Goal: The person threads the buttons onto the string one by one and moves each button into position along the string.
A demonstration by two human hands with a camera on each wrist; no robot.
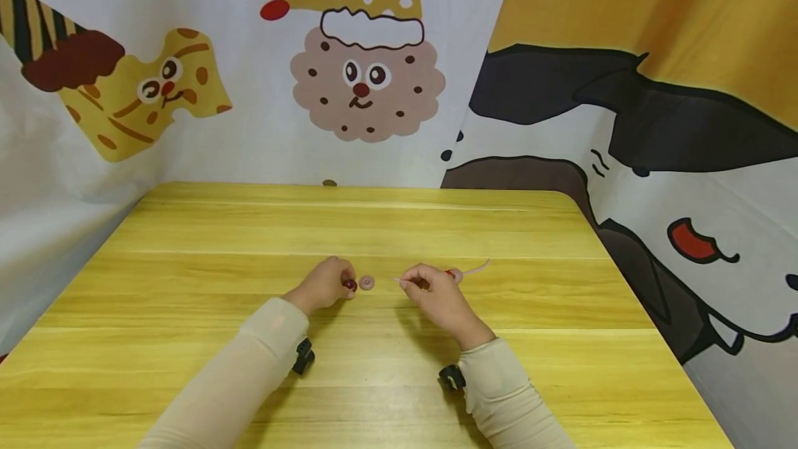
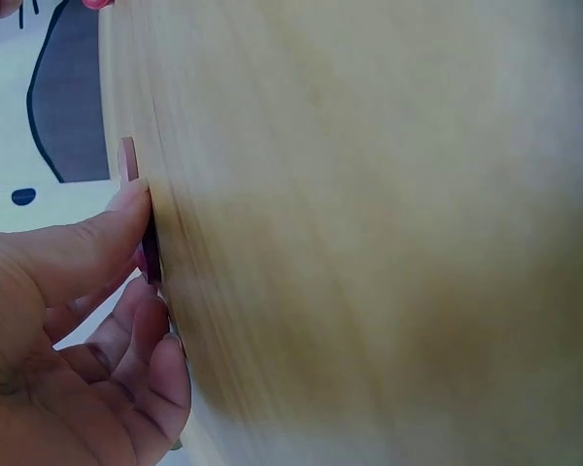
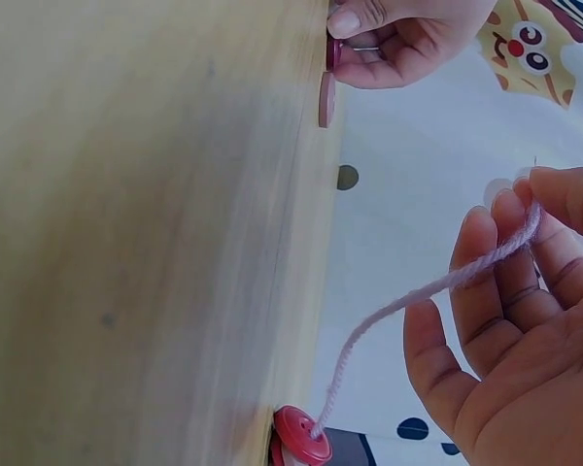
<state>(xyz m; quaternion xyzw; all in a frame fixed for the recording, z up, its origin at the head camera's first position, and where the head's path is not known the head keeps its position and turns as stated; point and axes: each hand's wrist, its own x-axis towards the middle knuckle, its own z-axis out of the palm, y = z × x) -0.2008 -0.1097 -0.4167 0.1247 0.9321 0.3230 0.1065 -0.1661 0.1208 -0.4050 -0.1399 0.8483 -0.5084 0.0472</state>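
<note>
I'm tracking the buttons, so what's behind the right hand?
In the head view, part of a red button, a pink button and a yarn end. The right hand covers the red button's remainder and whatever else lies there.

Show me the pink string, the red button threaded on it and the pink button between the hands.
Pink string (image 3: 389, 307): right wrist view, mid-length.
Red button (image 3: 299, 436): right wrist view, its face.
Pink button (image 1: 366, 283): head view, its top.

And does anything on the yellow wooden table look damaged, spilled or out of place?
Nothing stands out: the round pink button lies flat, the left hand pinches a round dark-red button, and the right hand pinches pale pink yarn.
</note>
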